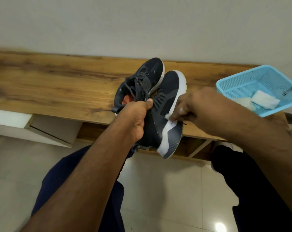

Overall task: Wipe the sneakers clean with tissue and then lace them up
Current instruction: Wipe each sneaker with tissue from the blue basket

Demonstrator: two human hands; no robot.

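Two dark navy sneakers with white soles are in the head view. The far sneaker (147, 77) stands on the wooden shelf (58, 81), its laces loose. The near sneaker (165, 106) is tilted on its side over the shelf's front edge, heel hanging off. My left hand (137, 118) grips its collar, thumb on top. My right hand (190, 104) pinches a small white tissue (168, 116) and presses it against the white sole's side. A thin lace end pokes out beside my right hand.
A light blue plastic basket (239, 81) sits at the shelf's right end with white tissue pieces (266, 98) in it. A wall rises behind the shelf. White drawers hang below on the left. My legs and the tiled floor lie underneath.
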